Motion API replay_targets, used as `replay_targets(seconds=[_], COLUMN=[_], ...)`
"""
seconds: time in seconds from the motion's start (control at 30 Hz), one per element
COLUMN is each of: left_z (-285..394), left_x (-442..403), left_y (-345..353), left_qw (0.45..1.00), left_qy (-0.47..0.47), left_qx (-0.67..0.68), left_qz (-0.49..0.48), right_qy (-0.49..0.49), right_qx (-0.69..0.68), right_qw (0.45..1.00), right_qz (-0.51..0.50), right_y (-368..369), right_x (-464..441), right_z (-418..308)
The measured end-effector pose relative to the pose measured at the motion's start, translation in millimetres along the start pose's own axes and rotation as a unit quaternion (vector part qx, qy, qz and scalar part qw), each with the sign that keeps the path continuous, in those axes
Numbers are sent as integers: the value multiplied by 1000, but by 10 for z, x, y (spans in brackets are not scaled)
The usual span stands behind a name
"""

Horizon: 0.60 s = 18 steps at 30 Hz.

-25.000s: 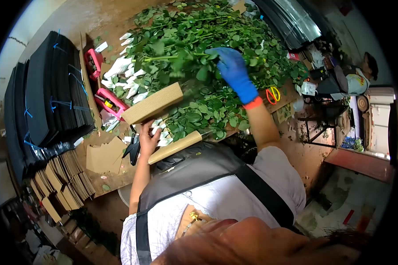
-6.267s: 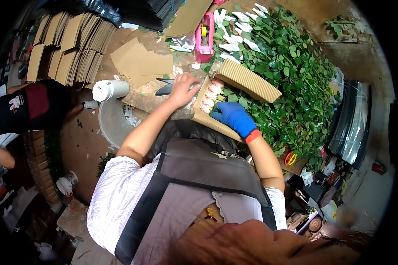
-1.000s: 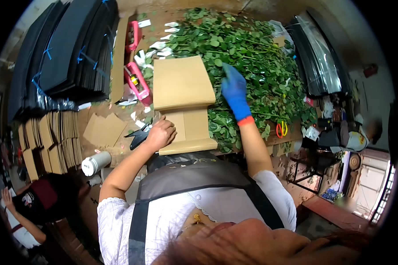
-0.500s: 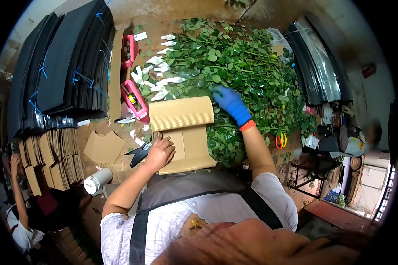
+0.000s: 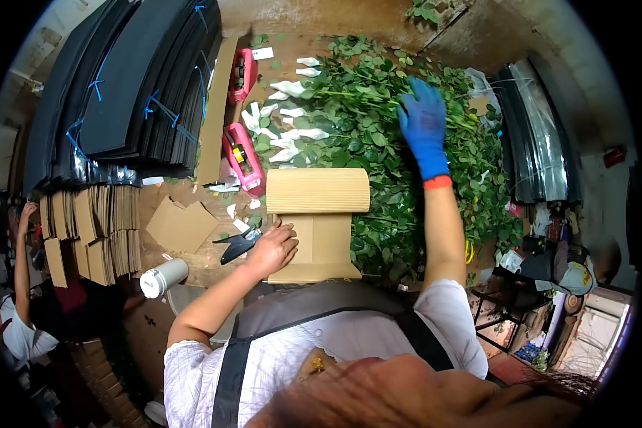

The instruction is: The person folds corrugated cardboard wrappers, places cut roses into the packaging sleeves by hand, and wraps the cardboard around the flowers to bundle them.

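My bare left hand (image 5: 273, 250) rests with spread fingers on the left edge of a folded cardboard wrap (image 5: 317, 191). The wrap lies at the table's near edge, its corrugated flap bent over at the far side, with no flowers in it. My right hand (image 5: 422, 120), in a blue glove with an orange cuff, reaches over the heap of leafy green stems (image 5: 378, 135); its fingers are apart and nothing shows in them. White-wrapped flower heads (image 5: 287, 133) lie at the left ends of the stems. Black-handled scissors or a stapler (image 5: 239, 245) lies left of my left hand.
Two pink tape dispensers (image 5: 242, 160) stand behind the wrap. Black sheets (image 5: 132, 85) and folded cardboard (image 5: 96, 232) are stacked at left, with flat cardboard pieces (image 5: 182, 224) and a white cup (image 5: 164, 277) nearby. Clear-wrapped sheets (image 5: 531, 135) stand right. A co-worker's arm (image 5: 23, 264) shows far left.
The cardboard wrap, full of pink flowers 6.3 seconds ago, now lies open without flowers. My gloved right hand has moved away from the wrap, farther over the stems. My left hand stays on the wrap's edge.
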<state>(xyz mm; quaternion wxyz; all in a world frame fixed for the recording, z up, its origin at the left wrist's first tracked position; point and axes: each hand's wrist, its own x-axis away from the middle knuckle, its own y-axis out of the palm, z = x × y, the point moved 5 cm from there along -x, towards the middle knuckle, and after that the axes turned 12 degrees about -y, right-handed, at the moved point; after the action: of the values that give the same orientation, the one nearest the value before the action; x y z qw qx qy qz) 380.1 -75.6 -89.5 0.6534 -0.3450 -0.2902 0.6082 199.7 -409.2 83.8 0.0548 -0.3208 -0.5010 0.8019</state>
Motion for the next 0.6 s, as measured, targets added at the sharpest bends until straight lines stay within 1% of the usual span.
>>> replay_targets(seconds=[0.07,0.1,0.17,0.23,0.3,0.37,0.4,0.43,0.47,0.5,0.57,0.6], left_z=[-6,-19,-42,-48,-78,-54,-88,-83,-38,-2,-66,-84], left_x=[16,22,39,37,37,31,32,54,36,33,79,90], left_y=[5,13,22,-24,-42,-84,-80,-93,-97,-114,9,50], left_qw=[1000,1000,999,997,993,981,966,975,983,990,995,996], left_qy=[-2,-6,-9,-24,-55,-87,-149,-118,-84,-52,-22,-9], left_qx=[10,16,28,67,99,160,180,179,151,120,86,69], left_qz=[-2,-5,-26,-38,-41,-72,-112,-65,-58,-51,-53,-53], right_qy=[48,75,122,101,171,146,126,105,109,139,98,98], right_qx=[-162,-242,-339,-448,-542,-544,-495,-446,-387,-371,-360,-351], right_qw=[985,967,933,887,808,799,824,845,852,838,816,825], right_qz=[-20,-30,-18,-43,-152,-213,-245,-278,-333,-374,-441,-431], right_y=[19,-2,-419,-725,-907,-847,-721,-612,-566,-523,-427,-427], right_x=[335,518,756,1085,1520,1957,2263,2532,2668,2737,2775,2695], right_z=[119,152,88,-37,-292,-485,-560,-624,-709,-800,-937,-887])
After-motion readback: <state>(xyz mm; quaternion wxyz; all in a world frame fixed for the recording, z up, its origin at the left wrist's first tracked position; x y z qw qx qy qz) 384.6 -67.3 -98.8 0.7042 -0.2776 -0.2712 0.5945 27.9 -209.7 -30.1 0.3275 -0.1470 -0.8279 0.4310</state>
